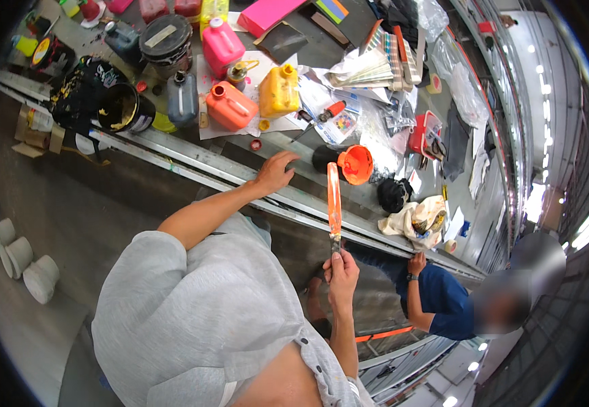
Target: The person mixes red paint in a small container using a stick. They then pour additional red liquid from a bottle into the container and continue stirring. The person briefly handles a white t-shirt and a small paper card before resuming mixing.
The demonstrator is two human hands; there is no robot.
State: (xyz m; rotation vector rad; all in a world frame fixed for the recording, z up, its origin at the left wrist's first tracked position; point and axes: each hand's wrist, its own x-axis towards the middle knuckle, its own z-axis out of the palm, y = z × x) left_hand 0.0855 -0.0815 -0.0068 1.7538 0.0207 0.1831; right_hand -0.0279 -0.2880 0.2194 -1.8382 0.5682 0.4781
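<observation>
My right hand (341,273) is closed round the handle of an ink spatula (334,200), whose long, upright blade is coated in bright orange. Just beyond the blade, a black tub (325,158) lies tipped on the table, its mouth and inside covered with orange ink (357,165). My left hand (275,174) rests at the table's near edge, fingers loosely extended and holding nothing. Near it lies a small red cap (255,144). Further back stand an orange jug (231,106), a yellow jug (279,91) and a pink jug (222,47).
A screwdriver-like tool with a red handle (335,110) lies among papers. Colour swatch fans (383,62), a red box (425,134) and a stained cloth (413,224) are on the right. Black buckets (125,108) stand left. Another person's hand (417,263) touches the table edge.
</observation>
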